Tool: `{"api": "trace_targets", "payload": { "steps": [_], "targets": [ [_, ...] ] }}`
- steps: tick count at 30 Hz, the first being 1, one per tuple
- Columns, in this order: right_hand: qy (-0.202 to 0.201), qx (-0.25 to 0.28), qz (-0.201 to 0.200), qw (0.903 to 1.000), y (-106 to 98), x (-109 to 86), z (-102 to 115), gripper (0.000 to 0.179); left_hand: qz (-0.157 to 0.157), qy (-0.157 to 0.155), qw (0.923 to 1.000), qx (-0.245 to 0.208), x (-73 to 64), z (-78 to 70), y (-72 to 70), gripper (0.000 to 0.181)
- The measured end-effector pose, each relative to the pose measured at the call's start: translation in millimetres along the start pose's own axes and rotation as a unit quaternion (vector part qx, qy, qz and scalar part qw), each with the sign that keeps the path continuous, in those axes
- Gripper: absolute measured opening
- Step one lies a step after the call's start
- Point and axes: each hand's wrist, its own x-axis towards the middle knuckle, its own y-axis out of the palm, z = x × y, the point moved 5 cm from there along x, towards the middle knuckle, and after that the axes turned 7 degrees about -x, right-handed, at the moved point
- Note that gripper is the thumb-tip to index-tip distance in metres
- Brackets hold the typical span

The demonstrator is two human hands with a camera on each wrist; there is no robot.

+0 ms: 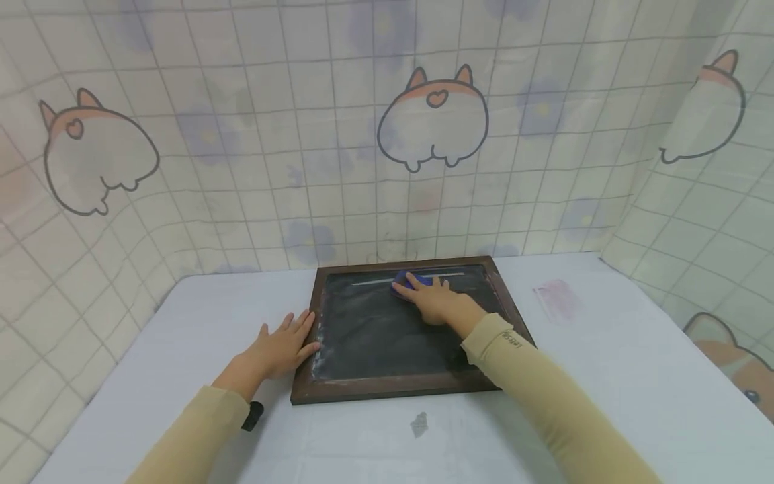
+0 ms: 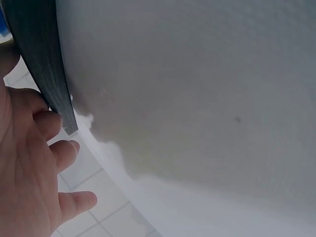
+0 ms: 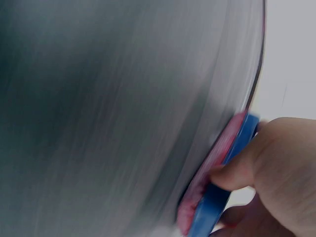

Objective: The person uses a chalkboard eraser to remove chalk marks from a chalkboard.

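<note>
A chalkboard [image 1: 375, 343] in a brown wooden frame lies on the white table. Across its upper part, in the head view, runs a pale chalk line [image 1: 450, 274]. My right hand [image 1: 432, 301] holds a blue eraser [image 1: 400, 279] over that line, with the thumb pressed along its side. The right wrist view shows the pink felt face of the eraser [image 3: 210, 207] against the dark board surface, which is blurred. At the board's left edge my left hand [image 1: 278, 348] rests with spread fingers on the frame [image 2: 44, 59].
Behind the table [image 1: 357, 444] hangs a gridded curtain [image 1: 272, 134] with cartoon animal prints. A small black object [image 1: 252, 416] shows beside the left cuff. A grey patch [image 1: 419, 424] marks the table in front of the board, and a pinkish patch [image 1: 557, 299] lies to its right.
</note>
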Motion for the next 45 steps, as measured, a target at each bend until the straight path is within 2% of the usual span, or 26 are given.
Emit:
{"api": "trace_targets", "payload": {
  "steps": [6, 8, 11, 14, 17, 21, 25, 27, 30, 33, 36, 39, 43, 45],
  "targets": [
    [-0.073, -0.082, -0.003, 0.9940, 5.9, -2.5, 74.8, 0.084, 0.002, -0.002, 1.0000, 0.000, 0.0, 0.1, 2.1, 0.075],
    [-0.095, -0.110, -0.009, 0.9893, 6.9, -5.7, 86.8, 0.085, -0.001, -0.002, 1.0000, 0.000, 0.1, -0.2, 1.4, 0.074],
    [-0.115, -0.126, -0.017, 0.9851, 7.2, -9.3, 86.8, 0.087, -0.001, -0.002, 1.0000, 0.000, -0.1, -0.6, 1.2, 0.074],
    [-0.123, -0.115, -0.023, 0.9855, 7.8, -10.8, 67.0, 0.089, 0.002, -0.001, 1.0000, -0.003, -0.6, -0.8, 1.6, 0.074],
    [-0.110, -0.077, -0.022, 0.9907, 7.2, -12.7, 32.9, 0.090, 0.003, -0.001, 1.0000, -0.006, -0.6, -0.9, 0.8, 0.074],
    [-0.064, -0.025, -0.013, 0.9976, 4.3, -18.2, -24.7, 0.092, 0.002, 0.000, 1.0000, -0.007, -0.4, -0.9, -0.6, 0.074],
    [-0.006, -0.012, -0.009, 0.9999, 4.7, -24.4, -74.3, 0.092, -0.001, 0.001, 1.0000, -0.004, -0.1, -0.5, -0.8, 0.074],
    [0.012, -0.011, -0.012, 0.9998, 5.9, -25.3, -88.1, 0.091, -0.002, 0.000, 1.0000, -0.001, -0.4, -0.3, -0.4, 0.074],
    [0.019, 0.001, -0.017, 0.9997, 6.8, -25.1, -92.8, 0.090, -0.004, -0.001, 1.0000, -0.002, -0.9, -0.4, -0.4, 0.074],
    [0.003, 0.015, -0.019, 0.9997, 5.0, -24.3, -80.7, 0.090, -0.004, -0.003, 1.0000, -0.004, -2.1, 0.2, -0.6, 0.074],
    [-0.029, 0.012, -0.015, 0.9994, 5.5, -26.6, -57.6, 0.092, -0.005, -0.001, 1.0000, -0.004, -1.6, -0.5, -0.2, 0.074],
    [-0.077, -0.006, -0.015, 0.9969, 7.1, -32.6, -21.7, 0.092, -0.005, -0.002, 1.0000, -0.001, -1.4, 0.1, -0.1, 0.074],
    [-0.143, -0.046, -0.015, 0.9886, 10.5, -44.7, 30.8, 0.092, -0.006, -0.001, 1.0000, 0.001, -0.2, 0.4, -0.3, 0.075],
    [-0.161, -0.073, -0.018, 0.9840, 12.4, -49.9, 49.8, 0.092, -0.006, 0.000, 1.0000, -0.002, 0.6, -0.7, -0.3, 0.076]
  ]
}}
